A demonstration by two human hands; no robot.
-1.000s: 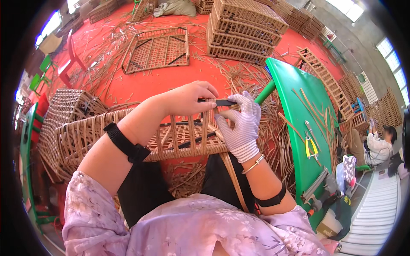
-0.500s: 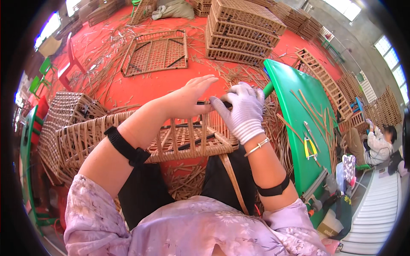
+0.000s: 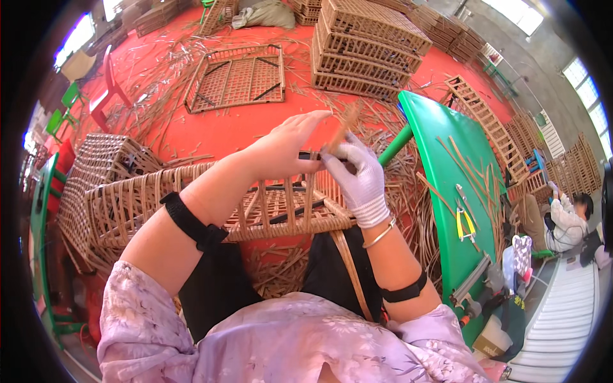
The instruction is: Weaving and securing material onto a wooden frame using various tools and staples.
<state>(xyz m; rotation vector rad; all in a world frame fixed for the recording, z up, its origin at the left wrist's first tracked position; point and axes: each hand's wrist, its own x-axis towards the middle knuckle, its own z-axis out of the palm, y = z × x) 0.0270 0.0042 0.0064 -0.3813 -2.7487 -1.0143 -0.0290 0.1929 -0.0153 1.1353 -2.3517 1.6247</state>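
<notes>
A woven rattan tray [image 3: 281, 220] with open slatted sides lies tilted across my lap. My left hand [image 3: 287, 143], bare, is at its far rim, with the fingers stretched out and the thumb apart beneath them. My right hand [image 3: 361, 182], in a pale knit glove, is closed by the same rim. A flat brown rattan strip [image 3: 346, 126] stands up from its fingertips, slightly blurred. Another long strip [image 3: 351, 268] hangs from the tray's near right corner over my leg. My left hand partly hides the rim, so its hold there is unclear.
On my right stands a green table [image 3: 450, 191] with loose strips and yellow-handled pliers [image 3: 465, 220]. Stacked rattan trays [image 3: 367, 54] and a single tray [image 3: 236, 80] lie ahead on the red floor. Another woven piece [image 3: 96, 172] is at left. A person [image 3: 568, 220] sits far right.
My right hand has turned and drawn slightly nearer, and a rattan strip now shows upright at its fingertips. My left hand has hardly moved.
</notes>
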